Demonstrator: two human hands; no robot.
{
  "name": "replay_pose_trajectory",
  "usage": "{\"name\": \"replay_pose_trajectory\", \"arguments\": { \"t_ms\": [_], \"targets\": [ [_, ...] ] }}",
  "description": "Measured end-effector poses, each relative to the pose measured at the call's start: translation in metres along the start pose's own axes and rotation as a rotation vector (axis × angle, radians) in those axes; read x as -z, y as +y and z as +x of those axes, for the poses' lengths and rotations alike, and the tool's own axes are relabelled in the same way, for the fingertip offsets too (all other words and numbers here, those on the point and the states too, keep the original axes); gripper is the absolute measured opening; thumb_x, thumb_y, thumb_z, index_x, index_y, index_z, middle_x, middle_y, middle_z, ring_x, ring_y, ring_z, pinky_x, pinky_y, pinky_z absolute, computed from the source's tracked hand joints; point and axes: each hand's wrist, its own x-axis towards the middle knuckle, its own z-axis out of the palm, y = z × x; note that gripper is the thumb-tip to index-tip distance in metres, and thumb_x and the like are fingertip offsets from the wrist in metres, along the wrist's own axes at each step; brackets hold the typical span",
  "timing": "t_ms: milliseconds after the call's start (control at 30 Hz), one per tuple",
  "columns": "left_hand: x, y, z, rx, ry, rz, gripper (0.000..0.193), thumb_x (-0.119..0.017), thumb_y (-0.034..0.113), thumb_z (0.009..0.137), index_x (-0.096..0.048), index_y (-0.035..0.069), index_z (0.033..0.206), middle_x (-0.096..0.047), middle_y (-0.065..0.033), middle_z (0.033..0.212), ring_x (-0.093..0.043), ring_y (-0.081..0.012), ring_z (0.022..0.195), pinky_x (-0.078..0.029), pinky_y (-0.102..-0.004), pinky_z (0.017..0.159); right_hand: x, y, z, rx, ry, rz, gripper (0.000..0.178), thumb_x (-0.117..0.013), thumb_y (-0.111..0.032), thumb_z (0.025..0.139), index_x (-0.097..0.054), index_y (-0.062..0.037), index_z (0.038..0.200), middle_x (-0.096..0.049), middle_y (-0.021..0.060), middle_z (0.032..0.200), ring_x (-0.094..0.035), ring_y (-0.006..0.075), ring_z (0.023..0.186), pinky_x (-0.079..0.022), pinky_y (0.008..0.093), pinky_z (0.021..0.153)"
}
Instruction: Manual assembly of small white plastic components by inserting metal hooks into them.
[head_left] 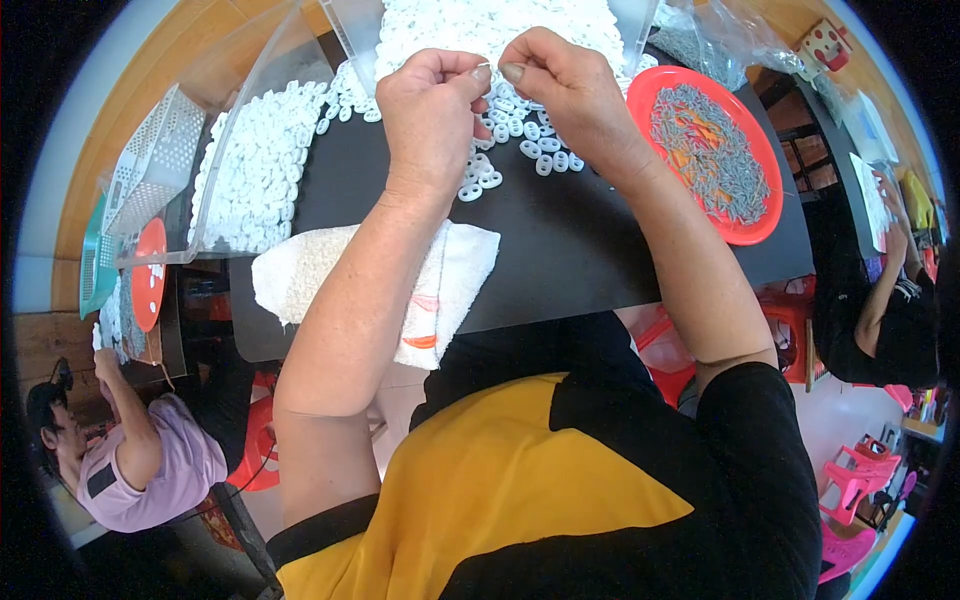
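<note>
My left hand is raised over the far part of the table, thumb and forefinger pinching a small white piece that barely shows at the fingertips. Close beside it, my right hand has thumb and forefinger pressed together; whatever it holds is hidden. Below and between the hands lie loose white oval plastic pieces with two holes. A large heap of the same white pieces fills a clear tub behind my hands. To the right of my right forearm, a red plate carries many small grey screw-like pins.
A white towel lies under my left forearm on the dark table. At left stands a clear bin of white pieces, near a white perforated basket. Clear plastic bags sit far right. Other people work at both sides.
</note>
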Motion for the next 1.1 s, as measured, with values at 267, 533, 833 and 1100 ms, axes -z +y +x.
{"name": "replay_pose_trajectory", "arguments": {
  "t_ms": [267, 533, 833, 1100],
  "targets": [
    [-0.0008, 0.0022, -0.0004, 0.016, 0.015, 0.024, 0.008, -0.063, 0.002, 0.085, -0.064, -0.005, 0.088, -0.062, -0.0076, 0.073, -0.056, -0.0123, 0.059, -0.046, -0.0251, 0.045, 0.0006, 0.0009, 0.0009, -0.009, -0.01, 0.001, 0.012, -0.056, -0.013, 0.091, -0.059, -0.0008, 0.09, -0.053, -0.0006, 0.071, -0.047, 0.0072, 0.067, -0.04, 0.0239, 0.061],
    [-0.0001, 0.0015, 0.0001, 0.019, 0.015, 0.009, 0.007, -0.063, 0.002, 0.085, -0.064, -0.005, 0.087, -0.062, -0.0076, 0.073, -0.056, -0.0126, 0.058, -0.046, -0.025, 0.045, -0.0002, 0.0008, -0.001, -0.008, -0.005, -0.012, 0.012, -0.056, -0.012, 0.091, -0.059, -0.0005, 0.09, -0.054, 0.0, 0.072, -0.048, 0.0073, 0.068, -0.041, 0.0239, 0.062],
    [-0.0013, 0.0023, -0.0012, 0.038, 0.016, 0.004, 0.006, -0.061, 0.001, 0.085, -0.064, -0.004, 0.088, -0.062, -0.0084, 0.074, -0.056, -0.013, 0.059, -0.047, -0.0256, 0.045, -0.0013, 0.0013, -0.0022, -0.01, 0.018, 0.009, 0.012, -0.056, -0.012, 0.091, -0.059, -0.0005, 0.089, -0.054, 0.0002, 0.071, -0.048, 0.0073, 0.068, -0.041, 0.0239, 0.061],
    [-0.0015, 0.0001, -0.0008, 0.039, 0.019, -0.008, 0.006, -0.061, 0.0, 0.085, -0.063, -0.005, 0.087, -0.061, -0.0076, 0.073, -0.056, -0.0123, 0.058, -0.046, -0.0252, 0.045, -0.0064, 0.0028, -0.0035, -0.004, 0.028, 0.002, 0.012, -0.056, -0.012, 0.091, -0.058, -0.0004, 0.088, -0.053, -0.0003, 0.07, -0.047, 0.007, 0.066, -0.041, 0.0238, 0.06]
  ]
}}
